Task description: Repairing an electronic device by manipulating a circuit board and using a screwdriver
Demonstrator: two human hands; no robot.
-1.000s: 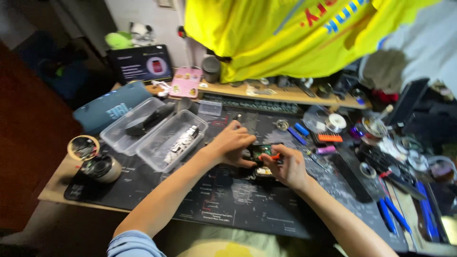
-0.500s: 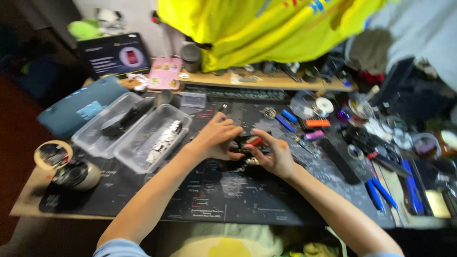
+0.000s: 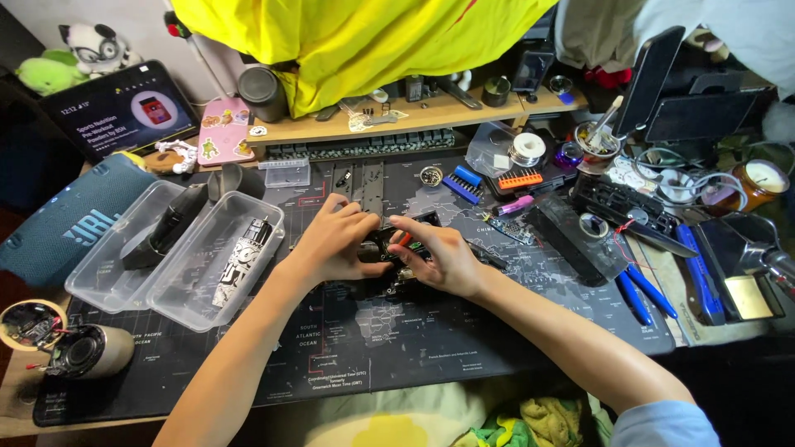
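Desk mat [image 3: 464,348] unchanged; both hands [image 3: 331,244] still clasp the black device [image 3: 389,248].

Both hands, L [image 3: 335,242] & R [image 3: 443,258], grip small black device [image 3: 389,247] on dark mat [image 3: 414,348].

bare mat [image 3: 464,348] ahead, trays [image 3: 190,257] left

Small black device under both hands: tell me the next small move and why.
Probably keep the left hand steadying the small black device on the dark desk mat while the right hand works the red part with its fingertips. Both hands already close on it from either side, and the red piece sits right between them. How it attaches is hidden.
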